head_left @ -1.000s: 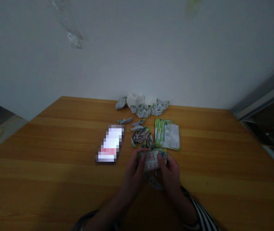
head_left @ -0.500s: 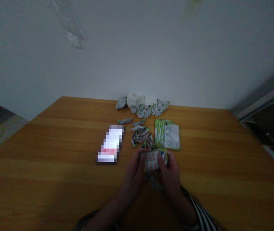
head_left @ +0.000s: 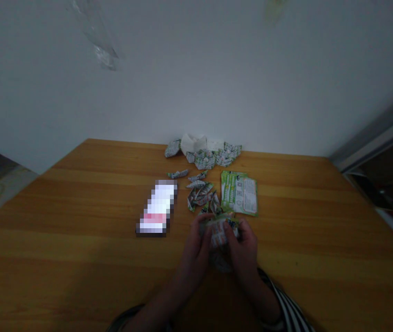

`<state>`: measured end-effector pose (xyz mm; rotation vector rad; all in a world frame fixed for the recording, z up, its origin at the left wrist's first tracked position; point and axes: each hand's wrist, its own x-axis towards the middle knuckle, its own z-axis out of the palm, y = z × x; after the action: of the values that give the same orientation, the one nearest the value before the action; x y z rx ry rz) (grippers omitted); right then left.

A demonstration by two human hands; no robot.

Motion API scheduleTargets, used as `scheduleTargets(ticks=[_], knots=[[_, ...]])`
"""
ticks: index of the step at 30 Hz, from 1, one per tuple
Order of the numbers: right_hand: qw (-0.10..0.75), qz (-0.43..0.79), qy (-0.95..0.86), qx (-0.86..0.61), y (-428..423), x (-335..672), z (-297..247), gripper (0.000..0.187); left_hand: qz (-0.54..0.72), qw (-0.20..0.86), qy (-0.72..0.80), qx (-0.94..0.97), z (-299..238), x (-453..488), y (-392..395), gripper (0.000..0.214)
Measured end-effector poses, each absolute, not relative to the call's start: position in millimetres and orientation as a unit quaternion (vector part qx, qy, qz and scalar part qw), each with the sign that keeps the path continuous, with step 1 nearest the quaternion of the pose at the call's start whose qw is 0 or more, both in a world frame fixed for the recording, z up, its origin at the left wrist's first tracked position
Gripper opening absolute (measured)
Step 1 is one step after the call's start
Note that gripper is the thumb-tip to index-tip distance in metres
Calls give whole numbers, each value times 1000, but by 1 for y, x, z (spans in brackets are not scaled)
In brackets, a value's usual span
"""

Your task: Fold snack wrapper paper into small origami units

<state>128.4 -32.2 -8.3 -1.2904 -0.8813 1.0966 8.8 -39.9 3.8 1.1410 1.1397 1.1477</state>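
Between my two hands is a small printed paper [head_left: 219, 233], white and green with orange print, gripped from both sides. My left hand [head_left: 196, 242] is closed on its left part, and my right hand [head_left: 243, 244] pinches its right part, thumb on top. Below the paper, on the table, lies a greyish crumpled piece [head_left: 221, 260], dim and partly covered by my hands. Just beyond my fingers sit several folded paper pieces [head_left: 201, 196] in a loose cluster. To their right is a fanned stack of green and white leaflets [head_left: 248, 196].
A phone [head_left: 158, 207] with a lit, blurred screen lies left of the folded papers. Against the wall [head_left: 196, 69] are more folded printed pieces [head_left: 206, 159] and crumpled white paper [head_left: 192, 144]. The wooden table [head_left: 79, 221] ends at that wall.
The paper lay fairly flat and clear in my hands before; now it looks bent, with my left thumb farther over it. The other things stay where they were.
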Motion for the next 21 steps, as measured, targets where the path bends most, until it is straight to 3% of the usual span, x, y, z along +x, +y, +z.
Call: scheduleTargets(ticks=[3,12,21], knots=[[586,463,-367,-555,-32,129,-9,23,513,551,495,433,9,8,-36,38],[603,386,-396,-575,-32,130,-10,23,517,500,543,433,19,3,-31,22],[575,338,-473,-576,-31,135,-8,57,489,486,525,499,14,-2,-30,27]])
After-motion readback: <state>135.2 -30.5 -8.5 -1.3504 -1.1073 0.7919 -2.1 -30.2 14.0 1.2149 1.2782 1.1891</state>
